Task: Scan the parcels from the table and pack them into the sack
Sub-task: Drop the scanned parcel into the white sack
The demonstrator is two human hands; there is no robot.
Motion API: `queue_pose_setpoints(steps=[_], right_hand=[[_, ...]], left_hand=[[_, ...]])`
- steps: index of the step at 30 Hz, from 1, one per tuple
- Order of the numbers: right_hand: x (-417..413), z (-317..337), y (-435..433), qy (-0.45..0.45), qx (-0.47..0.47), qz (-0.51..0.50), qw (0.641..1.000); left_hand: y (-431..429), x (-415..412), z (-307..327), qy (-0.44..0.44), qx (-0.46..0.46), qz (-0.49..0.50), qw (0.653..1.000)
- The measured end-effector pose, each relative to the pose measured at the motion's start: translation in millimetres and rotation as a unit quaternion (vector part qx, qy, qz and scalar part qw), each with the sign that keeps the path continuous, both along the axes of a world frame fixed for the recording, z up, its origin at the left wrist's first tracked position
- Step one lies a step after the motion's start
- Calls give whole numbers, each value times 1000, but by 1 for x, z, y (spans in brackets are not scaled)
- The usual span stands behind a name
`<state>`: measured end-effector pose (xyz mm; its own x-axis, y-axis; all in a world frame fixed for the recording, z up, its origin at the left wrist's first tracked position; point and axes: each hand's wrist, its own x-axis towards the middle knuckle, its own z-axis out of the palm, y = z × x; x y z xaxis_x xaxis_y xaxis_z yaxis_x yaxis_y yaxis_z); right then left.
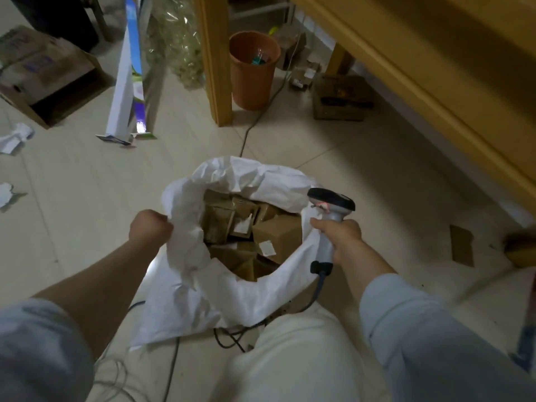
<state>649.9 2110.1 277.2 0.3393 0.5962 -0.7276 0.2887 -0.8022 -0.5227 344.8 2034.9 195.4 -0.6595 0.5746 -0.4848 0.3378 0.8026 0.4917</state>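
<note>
A white woven sack [232, 288] stands open on the floor between my arms. Several brown cardboard parcels [277, 233] with white labels lie inside it. My left hand [150, 227] grips the sack's left rim in a closed fist. My right hand [339, 236] holds the handle of a grey and black barcode scanner [330, 207] beside the sack's right rim, its head pointing up and away. The scanner's cable [317, 288] hangs down from the handle.
A yellow wooden table [435, 71] runs along the right, its leg [217, 68] ahead. An orange bin [252, 71] stands behind the leg. Cardboard boxes [43, 76] lie at left, a long white box [124, 76] leans nearby. Cables [229, 338] trail on the floor.
</note>
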Motion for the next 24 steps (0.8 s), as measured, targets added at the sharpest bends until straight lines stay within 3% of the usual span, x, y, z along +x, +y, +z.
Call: queue_pose_setpoints(steps=[6,11,17,24], right_hand=[[-5,10,-9,-26,39,5,999],[-7,48,-36,135,21,-78,988],[18,102,-79,192,70,-87,975],[56,174,-121,203,194,-106,954]], left_hand=[[14,20,19,50,-36,-59,996],[24,67,58,156,-30,-157,975],[29,142,132,272,75,-378,882],[-2,212,238,330,199,-430,816]])
